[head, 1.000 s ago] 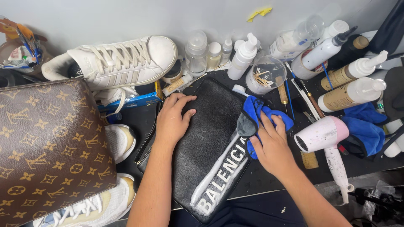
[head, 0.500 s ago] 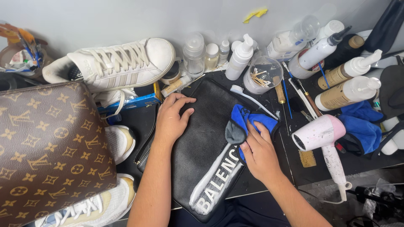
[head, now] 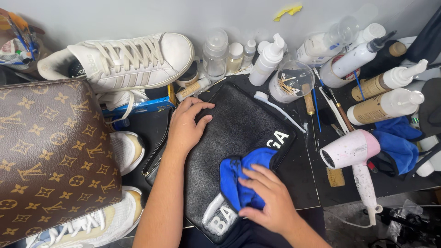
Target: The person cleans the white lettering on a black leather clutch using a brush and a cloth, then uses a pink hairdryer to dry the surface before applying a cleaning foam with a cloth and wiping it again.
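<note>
The black pouch [head: 239, 133] looks like matt grained leather; the blue cloth [head: 239, 177] is soft and fuzzy; the hairdryer [head: 351, 151] is scuffed pinkish plastic.

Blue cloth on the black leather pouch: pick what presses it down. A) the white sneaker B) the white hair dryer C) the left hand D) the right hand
D: the right hand lies flat on the crumpled blue cloth, pressing it against the black leather pouch, while the left hand rests bare on the pouch's upper part.
</note>
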